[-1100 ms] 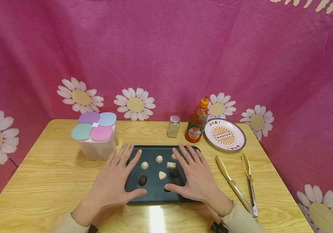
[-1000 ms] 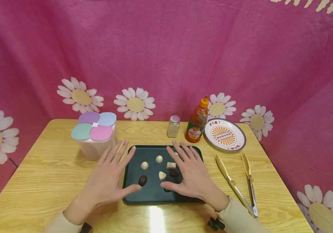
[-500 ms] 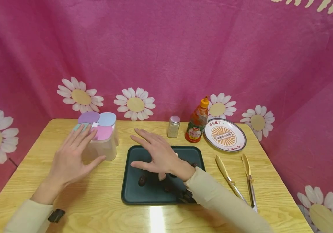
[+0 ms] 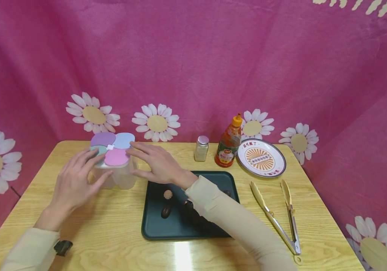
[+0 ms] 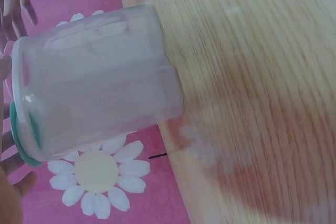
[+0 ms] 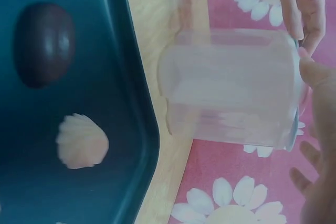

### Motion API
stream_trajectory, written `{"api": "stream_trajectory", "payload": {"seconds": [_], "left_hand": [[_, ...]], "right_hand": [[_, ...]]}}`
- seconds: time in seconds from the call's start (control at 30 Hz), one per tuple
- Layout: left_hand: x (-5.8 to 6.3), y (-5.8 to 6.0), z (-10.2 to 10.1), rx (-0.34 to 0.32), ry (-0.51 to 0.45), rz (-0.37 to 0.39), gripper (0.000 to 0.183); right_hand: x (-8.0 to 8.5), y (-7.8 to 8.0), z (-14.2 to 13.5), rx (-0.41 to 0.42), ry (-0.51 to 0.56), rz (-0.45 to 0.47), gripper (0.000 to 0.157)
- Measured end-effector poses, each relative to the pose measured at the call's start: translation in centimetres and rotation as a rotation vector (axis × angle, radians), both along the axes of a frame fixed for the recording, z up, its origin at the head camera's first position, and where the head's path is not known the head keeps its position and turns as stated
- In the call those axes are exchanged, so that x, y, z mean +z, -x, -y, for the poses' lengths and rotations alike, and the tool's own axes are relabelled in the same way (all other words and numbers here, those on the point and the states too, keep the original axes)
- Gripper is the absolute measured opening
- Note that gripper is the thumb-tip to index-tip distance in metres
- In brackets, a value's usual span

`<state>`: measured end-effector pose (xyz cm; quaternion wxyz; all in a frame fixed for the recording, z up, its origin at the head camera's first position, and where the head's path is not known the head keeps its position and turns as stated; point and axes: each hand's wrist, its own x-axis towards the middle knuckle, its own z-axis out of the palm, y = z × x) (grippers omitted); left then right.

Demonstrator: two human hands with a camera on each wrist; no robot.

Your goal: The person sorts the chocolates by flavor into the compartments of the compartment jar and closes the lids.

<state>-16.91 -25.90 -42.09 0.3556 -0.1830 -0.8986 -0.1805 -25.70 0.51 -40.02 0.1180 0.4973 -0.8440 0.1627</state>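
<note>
Container [image 4: 122,177] with coloured lids is flanked by two hands. The green lid [image 4: 101,149] is partly covered by the left hand [image 4: 75,184], its fingers loosely bent, its thumb held apart. The edges of the pink lid [image 4: 116,157] and blue lid [image 4: 124,140] are overlapped by the right hand [image 4: 161,165], its fingers spread wide; firm contact cannot be told. Below the right hand, a tray [image 4: 153,227] of sweets [image 4: 166,211] is partly hidden; tongs [image 4: 281,229] are laid well to its right.
</note>
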Motion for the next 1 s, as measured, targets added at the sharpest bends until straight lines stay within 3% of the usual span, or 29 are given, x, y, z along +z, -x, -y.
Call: {"api": "stream_trajectory", "payload": {"seconds": [0.37,0.73,0.93,1.0], "left_hand": [[-0.4,0.9,-0.2,-0.024,0.006,-0.053,0.085],[-0.3,1.4,-0.1,-0.037,0.013,-0.05,0.081],[0.2,1.6,0.6,-0.083,0.022,-0.004,0.047],[0.4,1.7,0.8,-0.093,0.025,0.014,0.046]], "right_hand": [[0.7,1.9,2.1,-0.008,-0.055,0.023,0.058],[0.7,1.2,2.1,-0.043,0.011,-0.003,0.05],[0.4,0.5,2.3,-0.037,0.045,-0.089,0.042],[0.3,0.3,2.4,-0.035,0.058,-0.104,0.04]]}}
